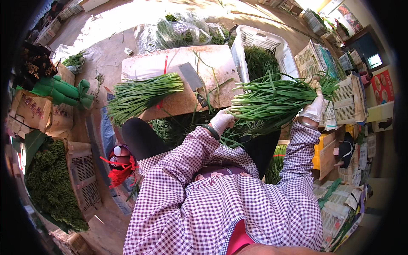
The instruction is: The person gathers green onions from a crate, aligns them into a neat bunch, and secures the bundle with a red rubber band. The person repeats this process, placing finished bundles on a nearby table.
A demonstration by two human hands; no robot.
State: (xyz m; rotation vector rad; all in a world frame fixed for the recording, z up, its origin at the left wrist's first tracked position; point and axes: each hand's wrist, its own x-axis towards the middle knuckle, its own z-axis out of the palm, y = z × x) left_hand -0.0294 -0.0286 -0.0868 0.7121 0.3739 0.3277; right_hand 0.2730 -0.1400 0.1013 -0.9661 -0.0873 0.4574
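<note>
My right hand (314,100), in a thin whitish glove, grips a large loose bunch of garlic chives (271,95) near its leafy end. The pale stem ends point left, towards my left hand (222,122). That gloved hand has its fingers curled right at the lower stem ends; whether it pinches any of them is hidden. On a worn board (146,60) in front of me lies a second, evened bunch of chives (146,95), stems to the right. A red tie strip (165,65) runs under it. Beside it rests a cleaver (193,78) among stray leaves.
A white plastic crate (261,35) of greens stands behind the board at right. Plastic bags of greens (185,33) lie beyond. Left of my knee is a container with red ties (122,172). A crate of dark greenery (54,185) stands at far left. Loose leaves (178,126) lie below the board.
</note>
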